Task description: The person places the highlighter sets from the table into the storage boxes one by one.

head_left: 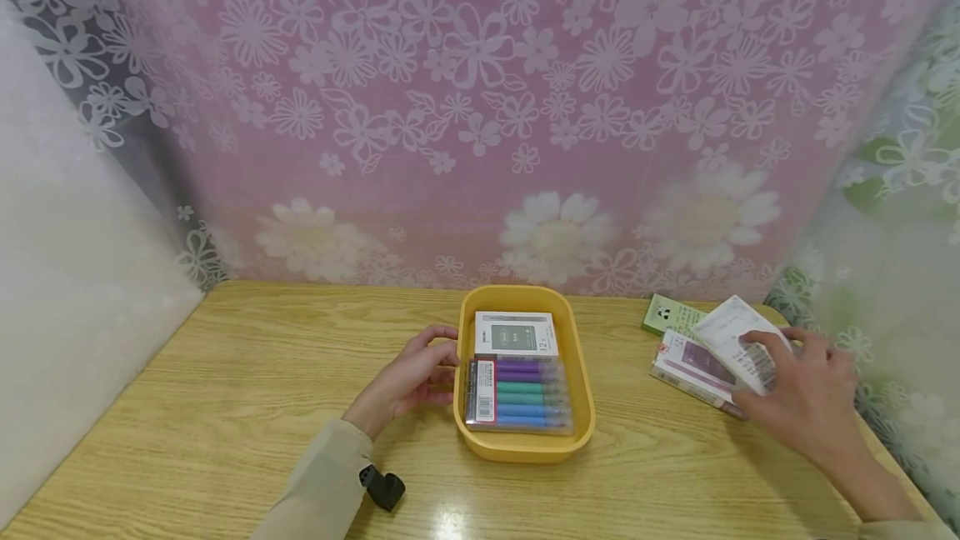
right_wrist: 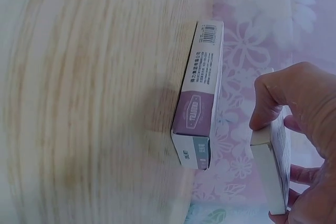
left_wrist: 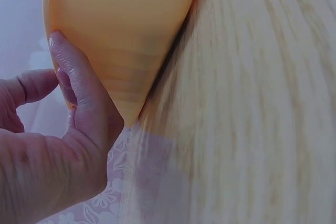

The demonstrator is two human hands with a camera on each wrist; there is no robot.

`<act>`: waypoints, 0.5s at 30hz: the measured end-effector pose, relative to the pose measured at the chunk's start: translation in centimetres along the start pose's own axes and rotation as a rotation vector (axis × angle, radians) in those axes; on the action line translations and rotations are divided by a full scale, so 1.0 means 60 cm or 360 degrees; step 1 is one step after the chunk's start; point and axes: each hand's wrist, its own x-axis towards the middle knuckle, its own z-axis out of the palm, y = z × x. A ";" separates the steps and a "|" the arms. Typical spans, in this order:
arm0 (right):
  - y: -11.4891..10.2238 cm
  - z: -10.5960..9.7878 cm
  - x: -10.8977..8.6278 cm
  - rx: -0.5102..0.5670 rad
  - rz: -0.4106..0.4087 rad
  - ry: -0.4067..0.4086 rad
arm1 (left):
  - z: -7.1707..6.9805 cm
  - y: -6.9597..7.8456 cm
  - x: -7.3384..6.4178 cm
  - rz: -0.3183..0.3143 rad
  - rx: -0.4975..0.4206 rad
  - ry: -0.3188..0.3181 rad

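Note:
My left hand (head_left: 414,377) is at the left side of a yellow plastic basket (head_left: 582,407), its fingers loosely bent and touching the outer wall near the rim. Inside the basket lie a white box (head_left: 516,333) with a grey-green label and a clear pack of purple, green and blue pens (head_left: 525,394). My right hand (head_left: 806,394) grips a small white box (head_left: 738,338) by its edges, tilted above a white and purple box (head_left: 693,363). In the right wrist view, thumb and fingers pinch the held box, apart from the purple-labelled one on the table.
A green box (head_left: 669,313) with a panda picture lies behind the purple-labelled box, partly hidden. The wooden table (head_left: 262,407) ends at a pink flowered curtain (head_left: 450,107). A black clip-like object (head_left: 384,487) is at the left sleeve.

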 end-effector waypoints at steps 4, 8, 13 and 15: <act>-0.009 0.001 0.000 0.0038 -0.0012 -0.0018 | 0.000 0.000 0.000 -0.0003 0.0002 -0.0002; -0.019 0.002 0.004 0.0063 -0.0012 -0.0042 | 0.000 0.000 0.000 0.0002 0.0001 -0.0002; -0.033 0.002 0.009 0.0079 -0.0061 -0.0006 | 0.000 0.000 0.000 0.0003 0.0002 0.0006; -0.037 0.003 0.011 0.0072 -0.0108 0.0028 | 0.001 0.000 -0.001 0.0001 0.0002 0.0010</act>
